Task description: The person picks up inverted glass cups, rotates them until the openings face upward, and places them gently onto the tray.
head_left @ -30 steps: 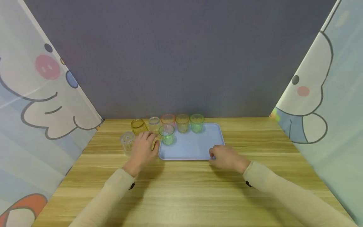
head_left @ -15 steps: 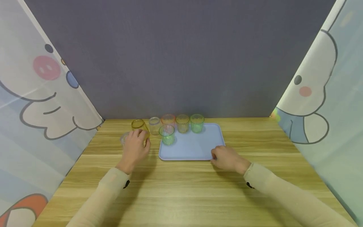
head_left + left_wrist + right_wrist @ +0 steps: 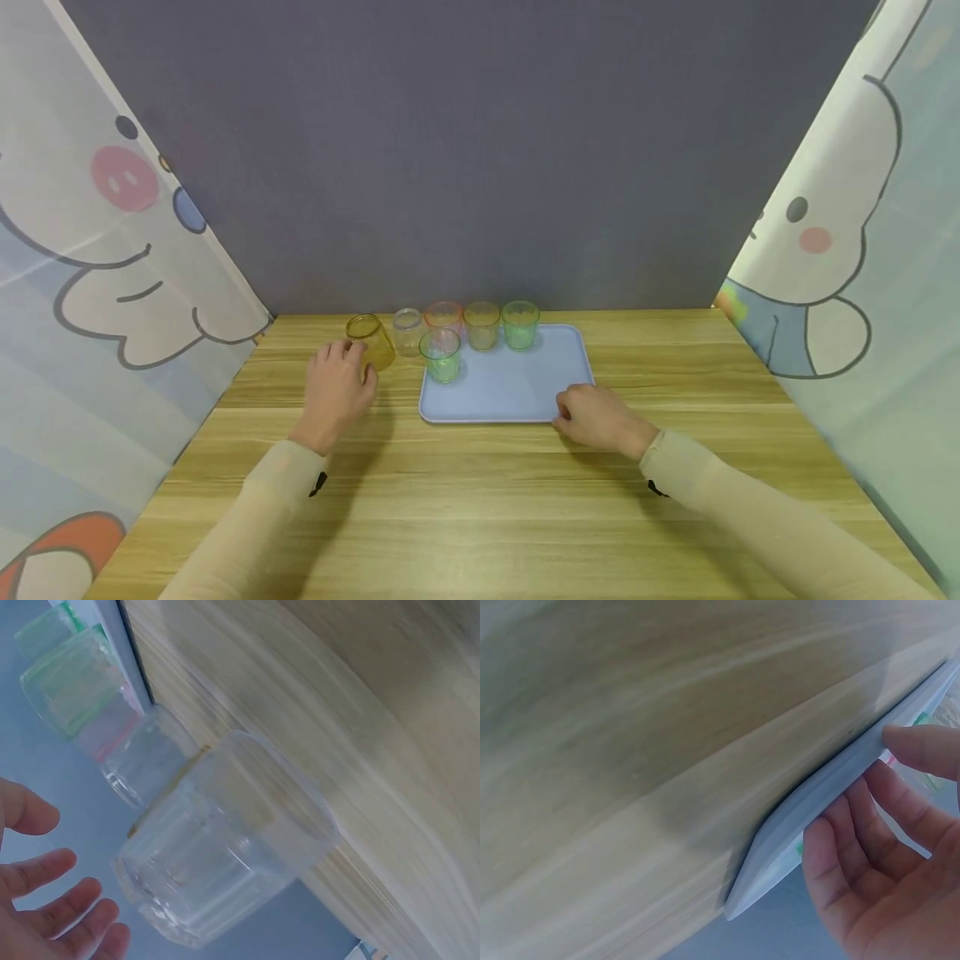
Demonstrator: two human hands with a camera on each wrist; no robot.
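Note:
My left hand [image 3: 333, 392] is over the left of the table, fingers spread and slightly bent. In the left wrist view its fingertips are close to the base of an upside-down clear glass [image 3: 232, 840], with a gap between; in the head view the hand hides that glass. Just behind stands an upside-down yellow glass [image 3: 381, 352]. My right hand [image 3: 600, 417] pinches the front right of the light-blue tray [image 3: 517, 387], its thumb on the outer rim [image 3: 847, 765] and the other fingers curled over the inner side.
On the tray are a pink glass [image 3: 444, 315], an amber glass [image 3: 482, 327], a green glass [image 3: 521, 327] behind and another green glass [image 3: 442, 358] in front. A second clear glass [image 3: 408, 335] stands left of the tray. A grey wall [image 3: 495, 167] closes the back.
My left hand has moved left, away from the tray and past the yellow glass, to the front clear glass. My right hand keeps its place at the tray's corner.

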